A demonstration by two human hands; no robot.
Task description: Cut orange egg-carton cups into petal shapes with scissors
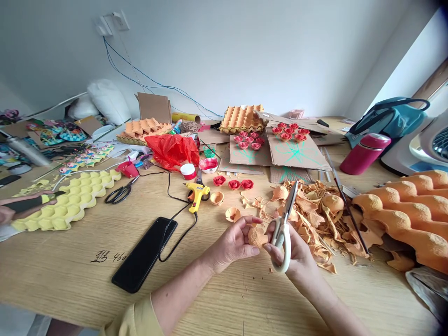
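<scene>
My left hand (233, 245) pinches an orange egg-carton cup (258, 237) between thumb and fingers, its rough rounded base towards me. My right hand (296, 252) is closed around white-handled scissors (286, 242), blades pointing up and away; its thumb and fingertips reach the cup's right edge. Just beyond the left hand lie two cut orange cups (233, 214) shaped like flowers. Three red-painted paper flowers (234, 185) sit in a row behind them. To the right spreads a heap of orange carton scraps (315, 219).
A yellow glue gun (199, 196) with a black cord lies near a black phone (144, 254). Orange egg trays (413, 210) stand at right, a magenta bottle (365, 154) behind. Cardboard (297, 156) holds red flowers. At left another person's hand (7, 214) is beside a yellow egg tray (77, 196).
</scene>
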